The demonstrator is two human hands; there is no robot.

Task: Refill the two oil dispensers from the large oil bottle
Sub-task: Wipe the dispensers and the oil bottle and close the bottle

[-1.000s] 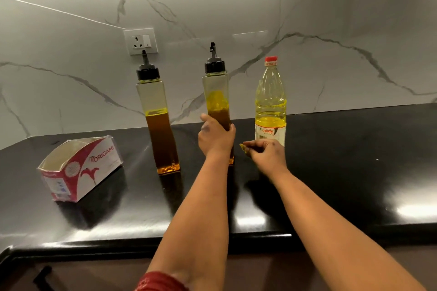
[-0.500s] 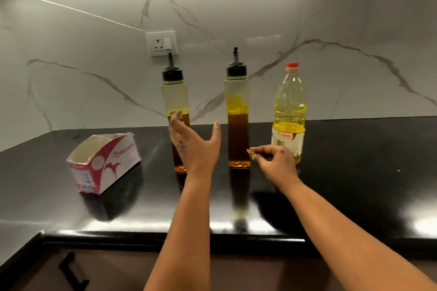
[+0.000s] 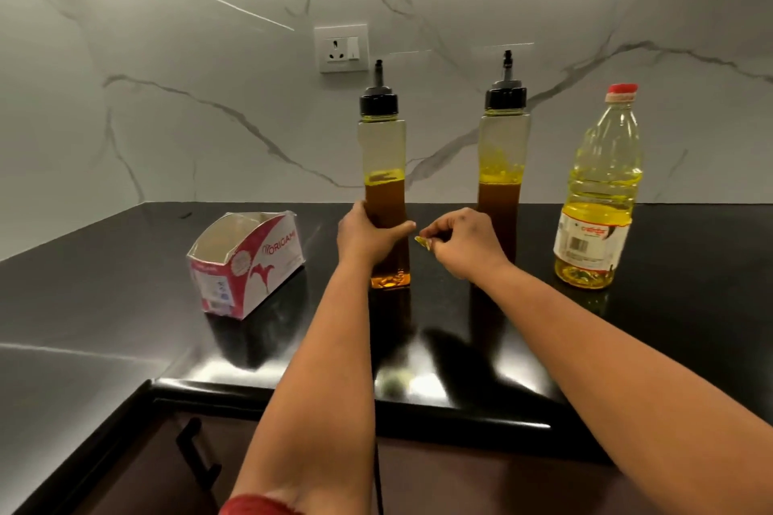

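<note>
Dispensers stand capped, roughly half full, mid-worktop (image 3: 125, 284). Left hand (image 3: 364, 234) grips left dispenser (image 3: 382, 163) low; right hand (image 3: 460, 240) pinches a small yellowish scrap (image 3: 422, 243) before right dispenser (image 3: 502, 163). Oil bottle (image 3: 598, 197) far right, capped. Step: likely opening. Next: free right hand, uncap.

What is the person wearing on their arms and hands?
Almost nothing. Both forearms are bare from the elbow down, and the left hand and right hand have no gloves, rings, watch or bracelets that show. The only bit of clothing in view is a red sleeve edge at the bottom of the picture, on the left arm. The right arm shows no sleeve at all.
</note>
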